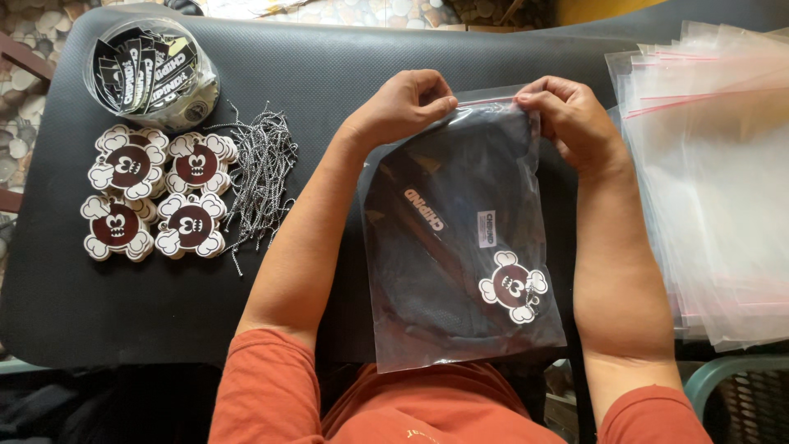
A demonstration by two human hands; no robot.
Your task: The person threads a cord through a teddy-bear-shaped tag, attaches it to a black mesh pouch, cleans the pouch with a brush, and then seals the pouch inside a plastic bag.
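**Kid:** What are the hands doing?

**Helper:** Both hands pinch the top edge of a clear bag (460,271). The left hand (403,107) has its grip clamped on the bag's top left part. The right hand (571,119) has its grip clamped on the top right part. Thumbs and fingers are pressed together on the red strip along the top.

**Kid:** Where is the bag?

**Helper:** It lies on the black counter (329,66), in the middle, right in front of the person. From the middle of the picture it sits a bit toward 3 o'clock.

**Kid:** What is inside?

**Helper:** A folded black cloth (436,205) with white letters. It may be a shirt, but I can't tell through the plastic. A round dark red tag (514,285) with a white face and bone shapes sits at the bag's 5 o'clock corner.

**Kid:** What else is there?

**Helper:** At 9 o'clock from the bag are four piles of tags (156,193) of the same kind. Just beside them lies a heap of black and white strings (263,173). At 10 o'clock stands a clear tub (152,74) full of black labels. At 3 o'clock is a stack of empty bags (715,181), near the right hand.

**Kid:** What does the person wear?

**Helper:** Orange sleeves (271,386), down at 6 o'clock.
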